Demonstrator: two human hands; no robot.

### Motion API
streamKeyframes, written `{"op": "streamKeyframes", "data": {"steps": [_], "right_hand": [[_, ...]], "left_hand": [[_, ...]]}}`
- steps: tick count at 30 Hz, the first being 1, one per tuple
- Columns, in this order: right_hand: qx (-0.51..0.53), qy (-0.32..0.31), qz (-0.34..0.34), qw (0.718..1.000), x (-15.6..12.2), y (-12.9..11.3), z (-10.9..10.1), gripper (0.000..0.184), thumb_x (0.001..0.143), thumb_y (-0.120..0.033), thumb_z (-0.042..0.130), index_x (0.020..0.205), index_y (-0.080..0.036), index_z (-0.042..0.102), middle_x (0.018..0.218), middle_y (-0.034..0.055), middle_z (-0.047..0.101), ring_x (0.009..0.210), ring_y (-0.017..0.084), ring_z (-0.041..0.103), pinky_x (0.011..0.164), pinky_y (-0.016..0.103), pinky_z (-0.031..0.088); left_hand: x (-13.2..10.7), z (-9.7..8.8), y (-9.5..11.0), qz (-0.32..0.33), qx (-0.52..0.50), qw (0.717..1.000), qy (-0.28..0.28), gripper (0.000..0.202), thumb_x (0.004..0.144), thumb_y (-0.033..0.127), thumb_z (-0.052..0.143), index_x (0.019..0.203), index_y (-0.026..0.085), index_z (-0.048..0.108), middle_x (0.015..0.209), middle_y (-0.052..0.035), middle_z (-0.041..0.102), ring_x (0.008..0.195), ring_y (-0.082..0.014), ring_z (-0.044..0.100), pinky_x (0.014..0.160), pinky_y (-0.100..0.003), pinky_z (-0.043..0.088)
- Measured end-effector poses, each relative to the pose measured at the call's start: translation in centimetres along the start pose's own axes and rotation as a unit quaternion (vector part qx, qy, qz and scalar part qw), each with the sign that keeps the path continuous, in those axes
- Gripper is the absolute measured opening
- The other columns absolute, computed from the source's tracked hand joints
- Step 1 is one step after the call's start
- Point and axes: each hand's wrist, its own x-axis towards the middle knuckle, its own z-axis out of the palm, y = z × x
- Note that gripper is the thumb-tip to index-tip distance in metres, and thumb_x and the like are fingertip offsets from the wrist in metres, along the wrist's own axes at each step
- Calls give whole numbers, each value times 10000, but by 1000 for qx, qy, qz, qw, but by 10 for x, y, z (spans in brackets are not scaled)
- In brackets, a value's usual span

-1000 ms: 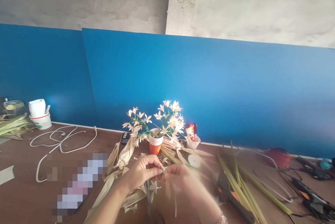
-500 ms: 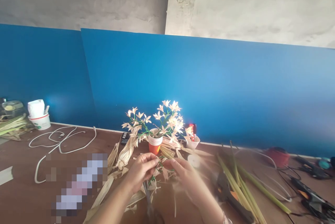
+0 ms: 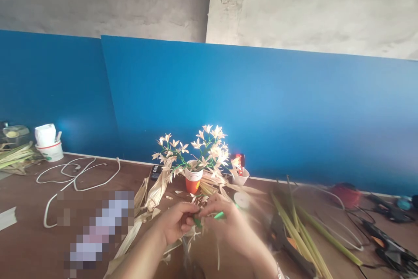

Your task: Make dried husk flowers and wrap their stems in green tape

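Note:
My left hand [image 3: 176, 223] is closed, its fingertips pinching a thin flower stem whose grip point is mostly hidden. Close against it, my right hand [image 3: 227, 218] has bent fingers closed on a bright green strip [image 3: 219, 215]; part of that strip also shows between the hands. Small pale husk flowers [image 3: 196, 235] hang just below the fingers. Behind the hands stands a red and white paper cup [image 3: 193, 179] holding a spray of cream flowers [image 3: 215, 150] on green stems. Scissors [image 3: 186, 248], partly hidden, lie under my hands.
Dry corn husks [image 3: 158, 192] lie left of the cup. A white roll [image 3: 241, 200] and a small white bowl [image 3: 241, 177] are to its right. Green stalks [image 3: 303, 235] and a glue gun [image 3: 388, 244] lie farther right. A white cable [image 3: 76, 179] loops at left, before a blue panel [image 3: 228, 96].
My right hand has turned and come up close to the left fingertips. The green strip now shows at its fingers. My left hand has shifted slightly downward; the cup and flowers stay put.

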Motion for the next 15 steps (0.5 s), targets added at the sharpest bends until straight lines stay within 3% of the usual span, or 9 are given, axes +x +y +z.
{"op": "streamKeyframes", "data": {"steps": [6, 11, 15], "right_hand": [[-12, 12, 14, 1000, 0, 0, 1, 141, 740, -110, 538, 727, -200, 646, 791, -13, 597, 764, 140, 550, 701, 244, 404], [-10, 19, 52, 998, 0, 8, 7, 98, 764, -161, 522, 750, -202, 610, 767, -15, 615, 741, 145, 554, 686, 249, 413], [8, 111, 41, 993, 5, 9, 6, 164, 803, -313, 555, 873, -191, 641, 822, 20, 643, 750, 165, 569, 681, 264, 431]], "left_hand": [[-4, 2, -2, 25, 17, 999, -12, 66, 605, 84, 670, 565, 86, 617, 497, 0, 561, 339, -9, 382, 307, -105, 149], [-5, 4, -5, 55, 10, 998, -31, 85, 575, 66, 710, 552, 51, 630, 442, 10, 516, 324, -26, 394, 298, -130, 160], [-1, 3, -4, 89, -44, 995, -34, 61, 651, 63, 698, 635, 52, 640, 525, -9, 562, 368, -20, 423, 313, -116, 213]]}}
